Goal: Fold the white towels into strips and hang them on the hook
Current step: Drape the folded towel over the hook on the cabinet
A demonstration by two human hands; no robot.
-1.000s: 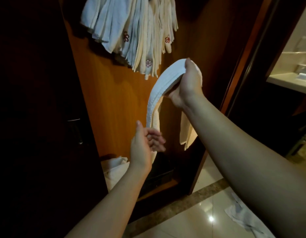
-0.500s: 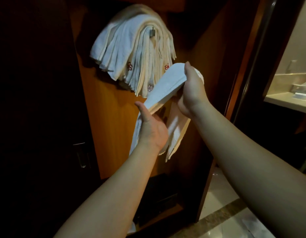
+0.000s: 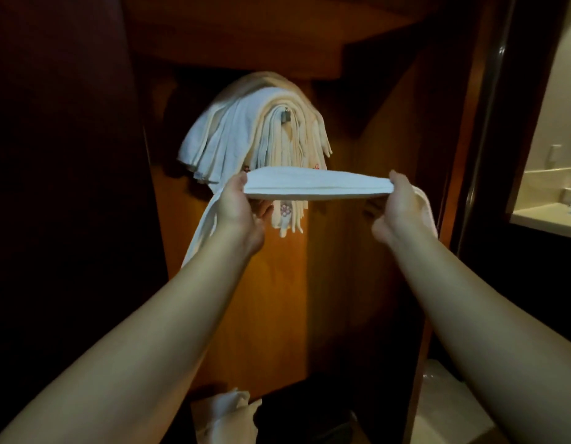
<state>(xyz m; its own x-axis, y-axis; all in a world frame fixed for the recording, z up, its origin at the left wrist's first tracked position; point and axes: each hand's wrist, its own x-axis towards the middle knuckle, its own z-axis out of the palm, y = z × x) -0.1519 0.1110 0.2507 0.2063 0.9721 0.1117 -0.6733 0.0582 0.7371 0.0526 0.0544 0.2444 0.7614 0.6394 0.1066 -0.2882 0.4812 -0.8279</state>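
Note:
A white towel folded into a strip (image 3: 309, 187) is stretched level between my two hands, just below and in front of the hook. My left hand (image 3: 237, 209) grips its left part, and that end hangs down past my wrist. My right hand (image 3: 401, 208) grips the right part, with the other end draped behind it. The metal hook (image 3: 285, 116) sticks out of a thick bundle of hung towel strips (image 3: 245, 139) on the wooden closet wall, several with small red flower marks.
The wooden closet wall (image 3: 357, 251) has a shelf (image 3: 245, 43) above the hook. A crumpled white towel (image 3: 226, 415) lies at the closet bottom. A dark door (image 3: 53, 187) stands at left. At right, a doorway shows a bathroom counter (image 3: 547, 216).
My left hand took hold of the strip's hanging part and lifted it leftward. The strip went from drooping to stretched level, raised toward the hook. The view tilted upward.

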